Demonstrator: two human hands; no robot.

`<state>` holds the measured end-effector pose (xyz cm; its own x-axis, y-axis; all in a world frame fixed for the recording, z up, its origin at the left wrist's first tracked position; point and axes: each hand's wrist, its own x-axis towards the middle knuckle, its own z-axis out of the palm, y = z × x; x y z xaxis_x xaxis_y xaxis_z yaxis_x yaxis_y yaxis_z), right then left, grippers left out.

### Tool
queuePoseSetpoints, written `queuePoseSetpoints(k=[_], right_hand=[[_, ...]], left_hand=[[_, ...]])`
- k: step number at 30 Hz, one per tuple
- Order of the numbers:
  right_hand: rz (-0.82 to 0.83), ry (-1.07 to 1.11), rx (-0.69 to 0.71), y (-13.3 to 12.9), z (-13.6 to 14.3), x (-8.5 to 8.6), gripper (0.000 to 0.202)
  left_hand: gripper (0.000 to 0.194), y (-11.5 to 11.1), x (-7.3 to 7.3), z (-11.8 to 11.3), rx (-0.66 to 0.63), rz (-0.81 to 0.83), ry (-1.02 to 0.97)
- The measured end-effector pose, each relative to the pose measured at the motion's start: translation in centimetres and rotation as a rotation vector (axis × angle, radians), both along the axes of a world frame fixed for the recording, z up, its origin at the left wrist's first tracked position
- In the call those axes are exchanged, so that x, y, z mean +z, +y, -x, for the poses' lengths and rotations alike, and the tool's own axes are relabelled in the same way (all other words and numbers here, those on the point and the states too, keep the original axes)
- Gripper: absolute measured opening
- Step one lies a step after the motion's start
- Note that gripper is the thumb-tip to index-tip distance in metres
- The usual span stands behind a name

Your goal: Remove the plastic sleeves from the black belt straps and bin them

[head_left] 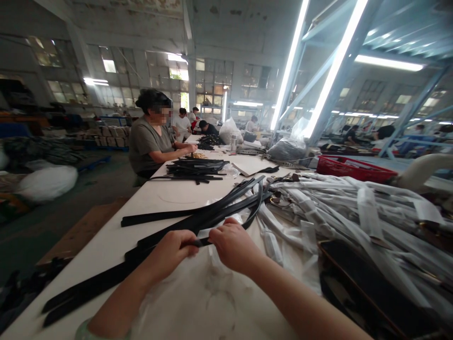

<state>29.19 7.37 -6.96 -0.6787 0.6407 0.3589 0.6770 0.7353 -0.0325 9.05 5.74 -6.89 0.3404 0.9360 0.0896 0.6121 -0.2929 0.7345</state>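
Both of my hands grip one black strap [203, 242] above the near part of the table. My left hand [174, 250] pinches it between thumb and fingers. Close beside it, my right hand [231, 241] is closed around the strap, with a bit of white wrapping showing between the hands. Behind them a bundle of long black straps [198, 219] lies slantwise across the table. To the right is a large heap of straps wrapped in white film [318, 203], some with metal rings. Clear plastic film [212, 257] shows under my hands.
The white table [148, 193] runs away from me. A co-worker [150, 137] sits at its left edge beside another pile of black straps [193, 167]. A red crate [354, 167] stands behind the wrapped heap. Cardboard [83, 231] lies on the floor at left.
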Motion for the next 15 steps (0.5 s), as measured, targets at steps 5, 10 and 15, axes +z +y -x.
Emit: queuePoseSetpoints(k=[5,10,15], right_hand=[[-0.011,-0.073,0.007,-0.2,-0.2,0.8,0.010],[-0.014,-0.162,0.092,-1.1,0.5,0.5,0.011],[0.021,-0.124,0.078,-0.6,0.3,0.0,0.005]], left_hand=[[0.018,0.2,-0.6,-0.4,-0.016,-0.024,-0.007],[0.023,0.2,-1.5,-0.9,-0.069,-0.020,-0.013],[0.022,0.2,-1.0,-0.3,-0.078,0.062,-0.047]])
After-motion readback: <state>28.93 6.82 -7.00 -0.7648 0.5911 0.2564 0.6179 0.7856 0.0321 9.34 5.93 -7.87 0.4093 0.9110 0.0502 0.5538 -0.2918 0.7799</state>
